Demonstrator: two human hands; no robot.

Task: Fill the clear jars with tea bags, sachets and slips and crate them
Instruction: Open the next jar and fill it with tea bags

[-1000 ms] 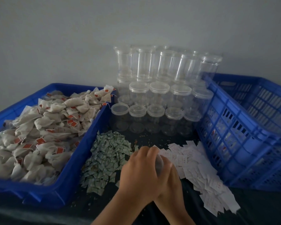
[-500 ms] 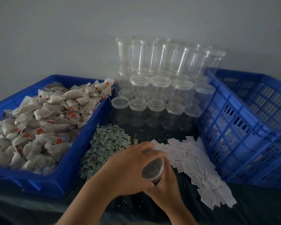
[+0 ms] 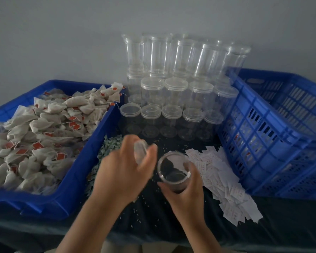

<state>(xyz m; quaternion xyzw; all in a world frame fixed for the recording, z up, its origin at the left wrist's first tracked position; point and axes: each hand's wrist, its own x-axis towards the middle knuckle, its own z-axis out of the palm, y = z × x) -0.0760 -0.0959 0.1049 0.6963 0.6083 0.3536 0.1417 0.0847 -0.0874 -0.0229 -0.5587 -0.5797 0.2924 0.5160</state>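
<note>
The right hand (image 3: 187, 190) gripped the open jar (image 3: 172, 171), long axis near upright, mouth up, over the dark-clothed table (image 3: 153, 218); at its 10 o'clock the left hand (image 3: 124, 170) pinched the lid (image 3: 140, 151); grey wall (image 3: 62, 33) behind

Left hand (image 3: 122, 172) higher, fingers (image 3: 150, 157) pinching a lid (image 3: 140, 151); right hand (image 3: 183, 193) lower, curled round an open jar (image 3: 172, 170).

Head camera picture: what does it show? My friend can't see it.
A person's right hand grips an open clear jar while the left hand holds its lid. Around them lie tea bags, green sachets, white slips, stacked jars and a blue crate.
</note>
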